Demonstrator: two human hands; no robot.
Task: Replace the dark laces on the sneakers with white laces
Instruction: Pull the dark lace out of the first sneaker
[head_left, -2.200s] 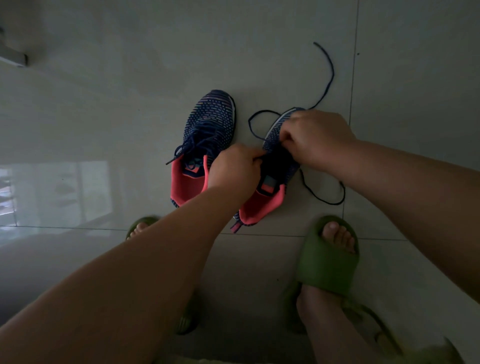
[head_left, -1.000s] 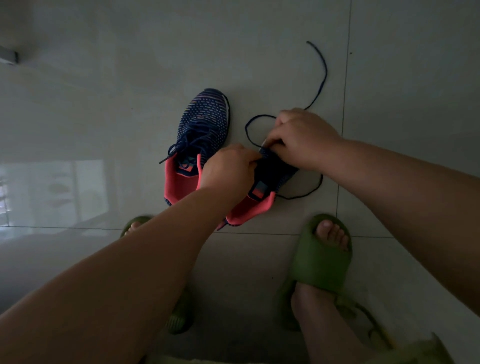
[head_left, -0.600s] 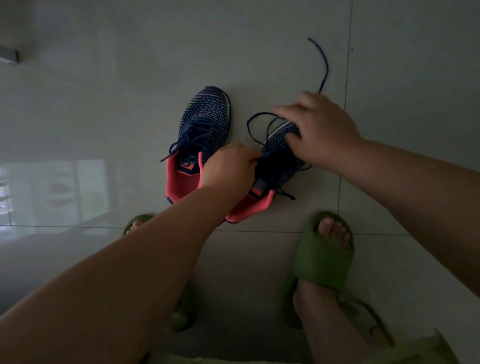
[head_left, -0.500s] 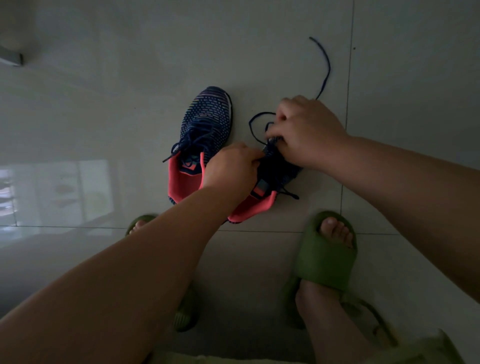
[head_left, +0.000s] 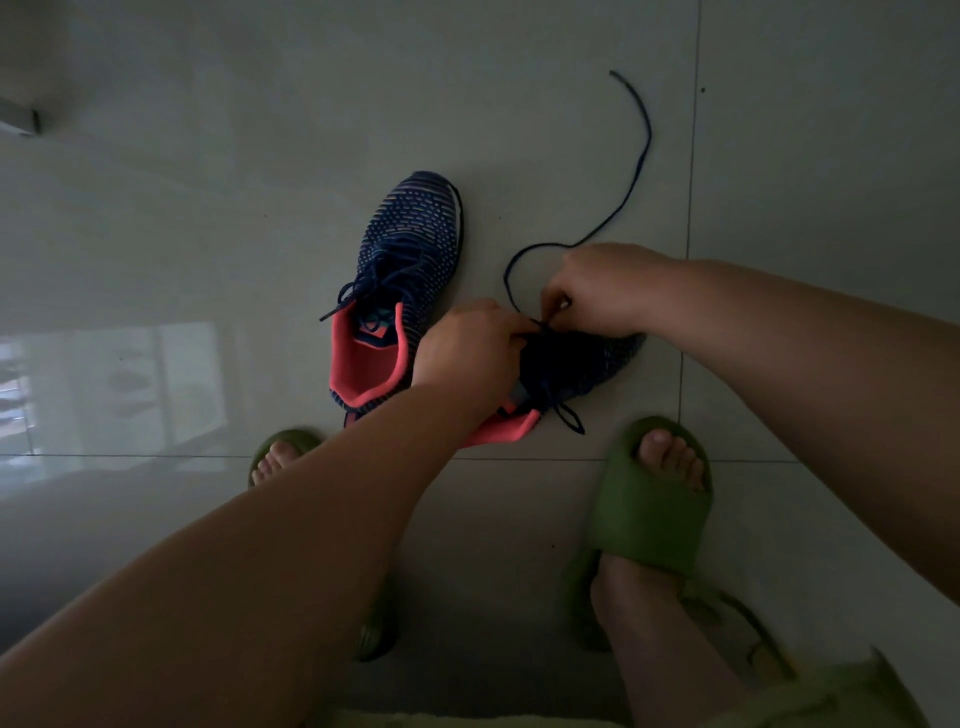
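On the tiled floor (head_left: 260, 156): two navy sneakers side by side.
Left hand (head_left: 470, 351): curled, gripping the right sneaker (head_left: 587, 358) at its throat.
Right hand (head_left: 597, 291): pinching the dark lace (head_left: 631, 192), which loops away over bare tile.
Left sneaker (head_left: 405, 270): fully laced, just beside.

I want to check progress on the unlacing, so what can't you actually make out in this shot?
- Head view: the right sneaker's eyelets are hidden under the left hand and right hand.
- How far the dark lace is pulled out: covered by the hands and lost in dim light.
- Left slipper: mostly behind the left forearm.
- White laces: none in view.
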